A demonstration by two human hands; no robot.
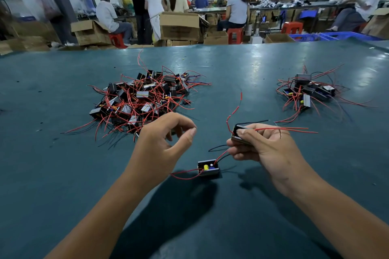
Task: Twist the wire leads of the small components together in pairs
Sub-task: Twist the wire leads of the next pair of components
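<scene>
My right hand [265, 145] grips a small black component [239, 132] between thumb and fingers; its red and black leads stick out to the right and upward. A second component [208, 169], a black box with a yellow part inside, lies on the green table [231, 73] just below my hands. Its red and black leads run up into my right fingers. My left hand [164, 143] hovers above the table to the left, fingers loosely curled with thumb and forefinger close together, holding nothing that I can see.
A large pile of components [143, 99] with tangled red wires lies beyond my left hand. A smaller pile [309, 91] sits at the far right. Past the table's far edge are cardboard boxes [179, 25], red stools and several people.
</scene>
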